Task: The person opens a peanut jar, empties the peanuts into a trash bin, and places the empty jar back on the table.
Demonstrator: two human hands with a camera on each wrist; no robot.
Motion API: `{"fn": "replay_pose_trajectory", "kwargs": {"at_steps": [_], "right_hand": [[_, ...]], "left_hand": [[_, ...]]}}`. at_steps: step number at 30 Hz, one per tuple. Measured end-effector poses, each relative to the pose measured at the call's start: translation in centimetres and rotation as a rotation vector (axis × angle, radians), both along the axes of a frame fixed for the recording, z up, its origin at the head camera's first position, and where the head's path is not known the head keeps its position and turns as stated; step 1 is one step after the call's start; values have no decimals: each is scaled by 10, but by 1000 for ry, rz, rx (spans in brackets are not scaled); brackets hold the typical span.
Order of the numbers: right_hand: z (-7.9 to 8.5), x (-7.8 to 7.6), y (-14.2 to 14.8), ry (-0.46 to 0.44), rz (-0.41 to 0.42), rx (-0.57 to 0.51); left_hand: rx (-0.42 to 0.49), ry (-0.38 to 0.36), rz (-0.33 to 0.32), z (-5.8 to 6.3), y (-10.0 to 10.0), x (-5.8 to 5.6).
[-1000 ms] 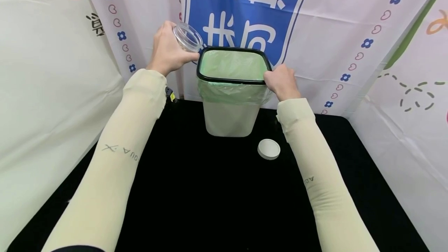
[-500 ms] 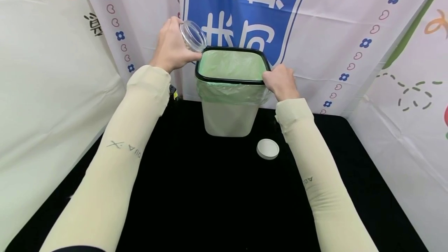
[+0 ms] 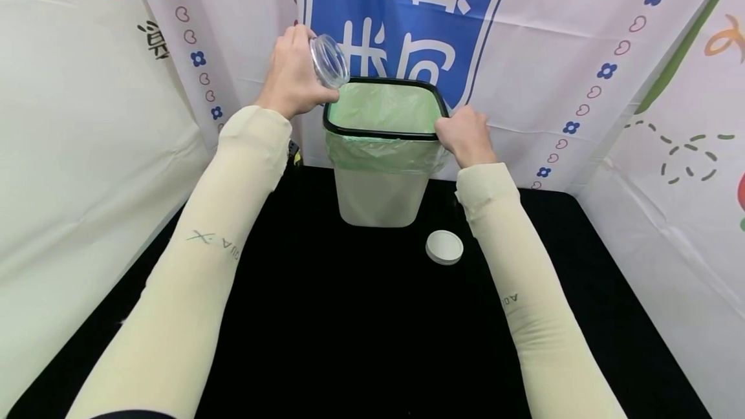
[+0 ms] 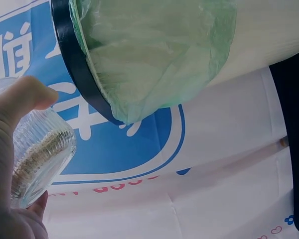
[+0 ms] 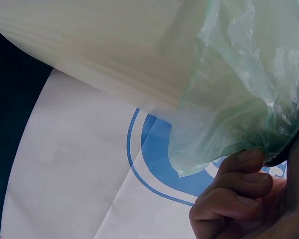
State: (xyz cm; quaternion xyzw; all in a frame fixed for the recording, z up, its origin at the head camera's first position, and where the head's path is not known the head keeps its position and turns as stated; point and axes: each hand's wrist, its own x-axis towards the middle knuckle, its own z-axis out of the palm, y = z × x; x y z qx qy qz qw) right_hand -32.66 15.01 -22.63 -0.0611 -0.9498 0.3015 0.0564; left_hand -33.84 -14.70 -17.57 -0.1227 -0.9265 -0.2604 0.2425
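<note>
My left hand [image 3: 293,73] grips a clear ribbed jar [image 3: 330,62] beside the left rim of a trash bin [image 3: 378,202]. The jar tilts, its mouth toward the bin; pale grains [image 4: 37,159] lie along its inner side in the left wrist view. Green liner bag [image 3: 384,154] folds over the bin's walls under a black rim frame [image 3: 384,134]. With curled fingers my right hand [image 3: 467,136] holds the bin's right front rim corner. In the right wrist view those fingers [image 5: 234,199] press against the liner's edge; the thumb is hidden there.
A round white lid [image 3: 445,247] lies on the black tabletop [image 3: 349,315], in front of the bin and left of the right sleeve [image 3: 524,264]. Printed cloth [image 3: 524,57] hangs close behind the bin. Side cloths flank the table.
My left hand has moved slightly right, bringing the jar closer over the bin's left rim and tipping it further. My right hand keeps its hold on the rim.
</note>
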Motion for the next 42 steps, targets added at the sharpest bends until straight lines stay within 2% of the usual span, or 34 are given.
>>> {"fn": "replay_pose_trajectory", "kwargs": {"at_steps": [9, 17, 23, 27, 42], "right_hand": [[0, -1, -1, 1, -7, -2], [-2, -2, -2, -13, -14, -10], [-3, -2, 0, 15, -5, -9], [-4, -3, 1, 34, 5, -17], [-4, -3, 0, 39, 11, -16]], "left_hand": [[-55, -19, -19, 4, 7, 0], [-121, 27, -41, 4, 14, 0], [-163, 36, -56, 7, 18, 0], [-195, 62, -53, 8, 19, 0], [-331, 82, -49, 9, 20, -1]]}}
